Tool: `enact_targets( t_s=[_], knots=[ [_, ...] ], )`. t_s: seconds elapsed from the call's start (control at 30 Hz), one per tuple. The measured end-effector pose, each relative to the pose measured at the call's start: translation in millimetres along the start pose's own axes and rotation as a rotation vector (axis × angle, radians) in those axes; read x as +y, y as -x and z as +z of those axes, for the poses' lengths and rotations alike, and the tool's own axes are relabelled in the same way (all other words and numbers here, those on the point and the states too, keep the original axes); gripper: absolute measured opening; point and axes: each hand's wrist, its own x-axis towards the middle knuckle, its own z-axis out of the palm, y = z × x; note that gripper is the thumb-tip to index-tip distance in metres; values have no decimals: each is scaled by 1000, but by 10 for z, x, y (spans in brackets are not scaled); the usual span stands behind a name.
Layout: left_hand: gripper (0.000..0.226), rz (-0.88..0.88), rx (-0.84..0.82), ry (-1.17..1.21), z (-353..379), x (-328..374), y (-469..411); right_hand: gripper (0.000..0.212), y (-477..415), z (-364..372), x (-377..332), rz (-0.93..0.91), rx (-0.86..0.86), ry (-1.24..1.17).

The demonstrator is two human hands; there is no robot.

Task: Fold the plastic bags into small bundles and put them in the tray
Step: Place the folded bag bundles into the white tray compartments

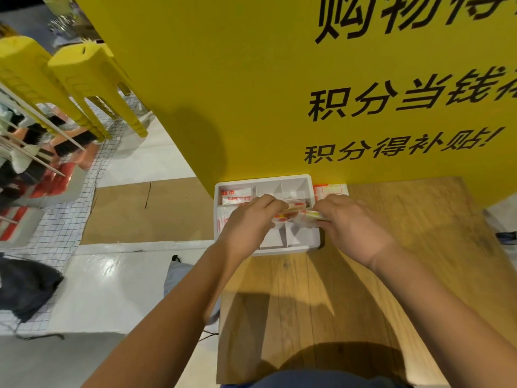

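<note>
I see bag bundle (292, 212) above tray (263, 181) | left hand (249, 219) pinches its left end | right hand (352, 228) pinches right end

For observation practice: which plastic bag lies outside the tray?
The flat bag on the table right of the tray; others are in compartments or held.

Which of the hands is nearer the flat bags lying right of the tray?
Right. The right hand sits just in front of the flat bags; the left hand is farther off, over the left half of the tray.
</note>
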Motion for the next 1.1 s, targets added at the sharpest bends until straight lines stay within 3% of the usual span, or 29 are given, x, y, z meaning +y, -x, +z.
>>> enact_targets(
  t_s=[0.17,0.33,0.53,0.7,0.83,1.1],
  knots=[
    [32,-81,67,-74,-38,-158,206,23,-180,151,-261,-155,-13,28],
    [12,-114,68,-115,1,-141,208,24,-414,358,-430,-144,-50,152],
    [30,-181,17,-126,12,-144,148,39,-492,384,-451,-103,18,223],
    [27,-211,63,-70,33,-163,91,63,-536,436,-457,-136,23,247],
    [16,-245,82,-131,19,-115,36,53,-523,475,-372,-175,68,222],
    [27,-284,-9,-189,-8,-83,-29,54,-521,460,-277,-102,120,285]
  ],
)
